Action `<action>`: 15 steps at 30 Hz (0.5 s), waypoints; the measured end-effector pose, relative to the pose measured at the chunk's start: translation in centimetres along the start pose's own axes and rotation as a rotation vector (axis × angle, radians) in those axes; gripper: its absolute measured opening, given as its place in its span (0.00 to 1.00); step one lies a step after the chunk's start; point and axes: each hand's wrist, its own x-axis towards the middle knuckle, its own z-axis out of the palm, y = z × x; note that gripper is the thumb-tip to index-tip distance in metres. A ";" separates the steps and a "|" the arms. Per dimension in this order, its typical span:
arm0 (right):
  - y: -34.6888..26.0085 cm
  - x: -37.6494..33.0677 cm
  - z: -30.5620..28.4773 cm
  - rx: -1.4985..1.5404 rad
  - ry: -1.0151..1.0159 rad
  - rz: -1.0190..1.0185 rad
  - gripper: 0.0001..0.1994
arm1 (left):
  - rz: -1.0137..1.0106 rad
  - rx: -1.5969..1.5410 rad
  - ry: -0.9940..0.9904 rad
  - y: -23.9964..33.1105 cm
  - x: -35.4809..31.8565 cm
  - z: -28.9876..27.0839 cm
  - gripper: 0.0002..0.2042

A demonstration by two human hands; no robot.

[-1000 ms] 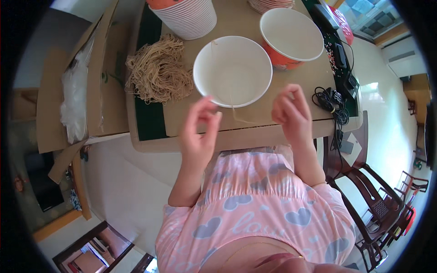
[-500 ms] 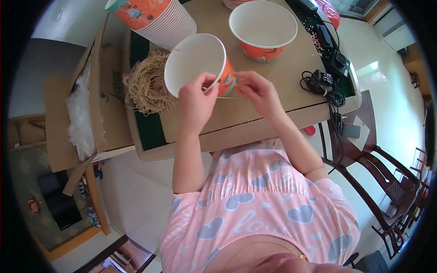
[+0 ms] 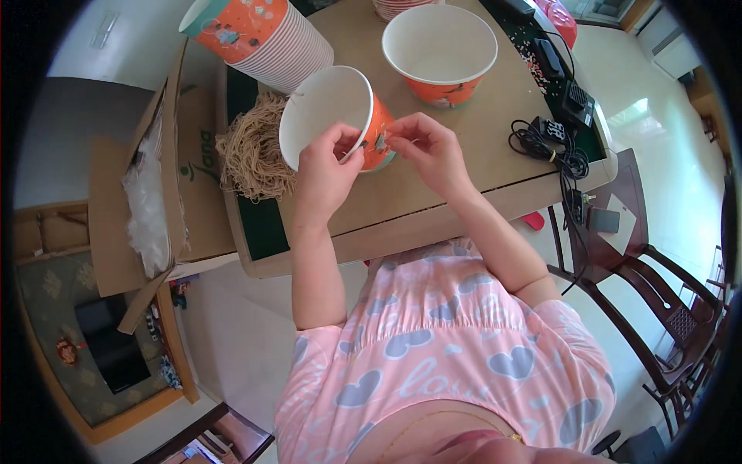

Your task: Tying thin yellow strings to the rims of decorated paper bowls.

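Note:
A white-lined paper bucket [image 3: 325, 104] with an orange printed outside lies tilted on the table, its mouth toward me and to the left. My left hand [image 3: 331, 166] is closed on its near right rim, thumb and fingers on either side of the wall. My right hand [image 3: 429, 151] pinches by the bucket's orange outer wall, on what looks like a thin end of twine, mostly hidden by the fingertips. A bit of twine shows at the bucket's far left rim. A tangled heap of tan twine [image 3: 255, 151] lies left of the bucket.
A second paper bucket [image 3: 440, 46] stands behind, and a nested stack of buckets [image 3: 282, 46] leans at the far left. An open cardboard box [image 3: 202, 185] flanks the table's left side. Black cables [image 3: 545, 151] lie at the right edge, with a wooden chair [image 3: 665, 309] beyond.
My right hand has moved slightly left, closer to the bucket's wall. The bucket's mouth has tipped a little, and the left hand keeps its hold on the rim. The whole view has shifted slightly.

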 end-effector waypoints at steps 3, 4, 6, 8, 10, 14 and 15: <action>0.2 -0.2 0.3 0.048 -0.030 0.004 0.07 | -0.075 -0.002 -0.012 0.0 0.1 0.0 0.06; 0.3 -0.2 0.4 0.047 -0.037 -0.012 0.07 | -0.106 -0.011 -0.013 0.0 0.1 0.1 0.06; 0.6 -0.1 0.7 0.046 -0.045 -0.027 0.08 | -0.119 -0.029 -0.021 -0.1 0.3 0.4 0.06; 1.1 0.1 0.8 0.013 -0.025 -0.026 0.08 | -0.133 -0.046 -0.029 -0.1 0.5 0.4 0.05; 1.0 0.2 0.9 0.033 -0.028 -0.011 0.08 | -0.136 -0.141 -0.014 0.0 0.6 0.0 0.06; 0.5 0.2 0.7 0.086 -0.034 0.029 0.07 | -0.081 -0.075 -0.038 -0.1 0.4 -1.6 0.07; 0.4 0.3 0.6 0.087 -0.029 0.030 0.07 | -0.080 -0.073 -0.042 -0.1 0.2 -1.8 0.07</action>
